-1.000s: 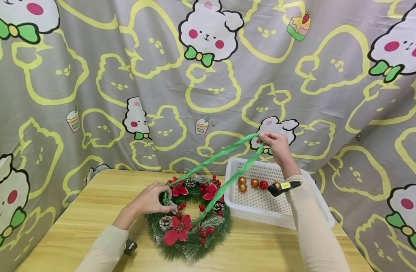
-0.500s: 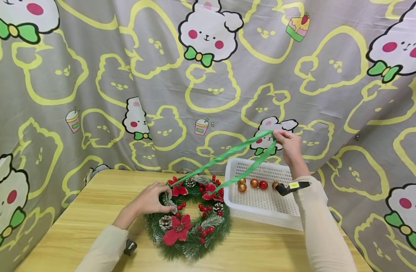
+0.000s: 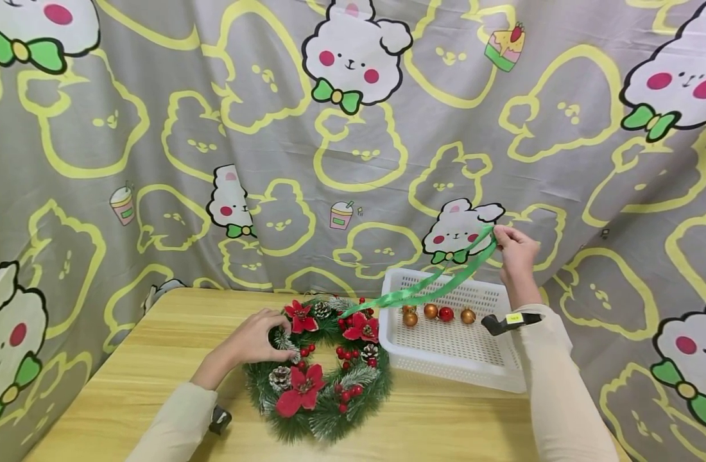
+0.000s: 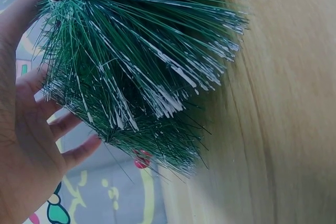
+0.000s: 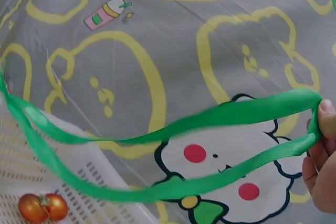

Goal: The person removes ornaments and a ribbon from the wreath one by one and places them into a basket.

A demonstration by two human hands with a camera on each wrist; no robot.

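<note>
A round green wreath [image 3: 353,378] with red flowers, berries and pine cones lies on the table. My left hand [image 3: 255,340] grips its left side, thumb toward the centre hole; in the left wrist view fingers [image 4: 84,150] show against the green bristles [image 4: 131,61]. Up at the right, my right hand [image 3: 516,253] pinches a green ribbon [image 3: 411,296] between thumb and fingertips. Two strands hang from that pinch and run left over the basket to the wreath's upper edge. The right wrist view shows the ribbon [image 5: 210,116] looped at the fingertips.
A white perforated basket [image 3: 387,340] stands right of the wreath, holding several gold and red balls [image 3: 445,314]. The wooden table [image 3: 145,359] extends to the left and front. A patterned curtain [image 3: 353,154] hangs behind.
My right hand has moved to the right, drawing the ribbon with it. The ribbon has come away from near my left hand and its strands now lie closer together. My left hand stays put.
</note>
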